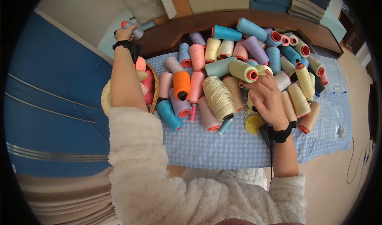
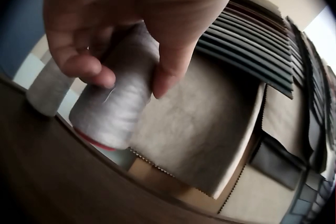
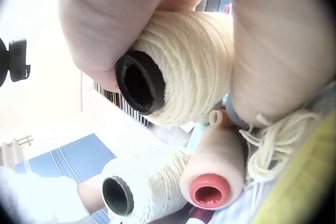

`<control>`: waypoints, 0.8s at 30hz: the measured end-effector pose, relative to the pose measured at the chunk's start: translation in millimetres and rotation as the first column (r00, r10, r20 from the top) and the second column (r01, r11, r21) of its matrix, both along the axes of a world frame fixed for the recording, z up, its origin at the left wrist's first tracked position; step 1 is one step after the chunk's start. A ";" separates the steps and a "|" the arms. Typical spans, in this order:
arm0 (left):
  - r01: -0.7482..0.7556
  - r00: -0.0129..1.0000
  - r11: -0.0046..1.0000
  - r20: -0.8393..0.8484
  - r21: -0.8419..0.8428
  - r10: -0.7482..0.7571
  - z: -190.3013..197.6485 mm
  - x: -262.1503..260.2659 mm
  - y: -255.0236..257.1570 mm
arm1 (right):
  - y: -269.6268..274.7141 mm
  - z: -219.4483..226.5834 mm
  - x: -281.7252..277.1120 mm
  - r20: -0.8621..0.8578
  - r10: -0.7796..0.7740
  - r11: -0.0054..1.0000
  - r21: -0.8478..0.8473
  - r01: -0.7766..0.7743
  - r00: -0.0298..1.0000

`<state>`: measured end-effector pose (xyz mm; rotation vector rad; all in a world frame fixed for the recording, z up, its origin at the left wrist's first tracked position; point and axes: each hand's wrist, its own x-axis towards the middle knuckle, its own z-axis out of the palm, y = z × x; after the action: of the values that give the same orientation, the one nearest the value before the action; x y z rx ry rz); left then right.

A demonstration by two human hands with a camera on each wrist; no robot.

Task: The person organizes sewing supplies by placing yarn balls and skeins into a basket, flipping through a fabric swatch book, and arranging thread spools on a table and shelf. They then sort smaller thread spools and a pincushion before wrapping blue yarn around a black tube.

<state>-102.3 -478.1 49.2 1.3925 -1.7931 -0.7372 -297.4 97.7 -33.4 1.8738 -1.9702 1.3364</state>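
Past the table's far left corner, my left hand (image 1: 124, 33) grips a grey thread cone (image 2: 118, 103) with a red base, thumb on one side and fingers on the other. A second grey cone (image 2: 50, 90) stands close by it. On the table my right hand (image 1: 269, 98) holds a thick cream yarn cone (image 3: 191, 66) with a black core between thumb and fingers. Close to that hand are a pale green cone (image 1: 240, 69), a beige cone (image 3: 215, 166) with a red core, a larger cream yarn cone (image 1: 218, 97) and a loose yarn coil (image 3: 278, 145).
Several colourful cones, such as an orange one (image 1: 181, 84), crowd the checked tablecloth (image 1: 215, 153). A wicker basket (image 1: 154, 88) stands at the left, a yellow round thing (image 1: 254, 124) near the front. A dark wooden board (image 1: 175, 32) runs along the back, with fabric samples (image 1: 219, 1) beyond.
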 end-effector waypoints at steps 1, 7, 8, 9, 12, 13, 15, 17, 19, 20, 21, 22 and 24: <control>0.030 0.994 0.999 0.100 0.022 -0.032 4.7 0.7 -8.9 | 0.0 0.2 0.4 0.003 -0.006 1.000 0.007 0.006 1.000; -0.050 0.955 0.955 0.265 -0.293 0.132 -11.2 -8.7 -25.8 | -0.6 -0.7 0.4 0.001 -0.009 0.999 0.038 0.009 1.000; -0.056 0.959 0.951 0.248 -0.305 0.136 -12.9 -9.6 -29.6 | -0.5 -0.7 0.3 0.002 -0.007 0.999 0.038 0.007 1.000; -0.050 0.949 0.922 0.271 -0.384 0.164 -17.0 -9.4 -42.0 | -0.4 -0.6 0.3 -0.005 -0.009 0.999 0.037 0.009 1.000; 0.006 0.910 0.842 0.351 -0.539 0.218 -32.6 -3.2 -84.3 | -1.8 0.2 1.1 -0.012 -0.011 1.000 0.029 0.011 1.000; 0.041 0.895 0.838 0.392 -0.543 0.211 -31.5 -4.3 -82.4 | -1.9 0.9 1.5 -0.008 -0.011 1.000 0.024 0.011 1.000; 0.162 0.846 0.828 0.508 -0.536 0.163 -31.3 -8.0 -76.9 | -1.5 1.2 1.7 -0.005 -0.015 1.000 0.022 0.015 1.000; 0.324 0.757 0.806 0.647 -0.495 0.093 -27.3 -11.0 -63.4 | -1.9 1.7 2.4 -0.007 -0.017 1.000 0.024 0.017 1.000; 0.433 0.563 0.850 0.826 -0.300 0.005 -22.5 -23.6 -24.8 | -2.2 2.4 3.5 0.001 -0.018 0.999 0.026 0.018 1.000; 0.461 0.475 0.867 0.878 -0.190 -0.060 -21.0 -31.8 -4.0 | -2.1 3.1 3.7 0.002 -0.020 0.999 0.027 0.020 1.000; 0.464 0.430 0.883 0.890 -0.073 -0.152 -34.4 -38.1 -7.1 | -2.0 3.7 3.8 0.006 -0.017 0.999 0.028 0.017 1.000; 0.462 0.385 0.886 0.889 0.046 -0.247 -45.1 -40.9 -10.6 | -1.7 3.7 3.7 0.010 -0.016 0.999 0.029 0.016 1.000; 0.364 0.349 0.927 0.911 0.085 -0.220 -54.6 -40.9 -14.5 | -1.0 3.3 4.5 0.013 -0.013 0.999 0.032 0.013 1.000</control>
<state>-143.2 -492.6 -5.4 1.5043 -2.9632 0.1319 -292.9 96.7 -30.2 1.8674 -2.0184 1.3247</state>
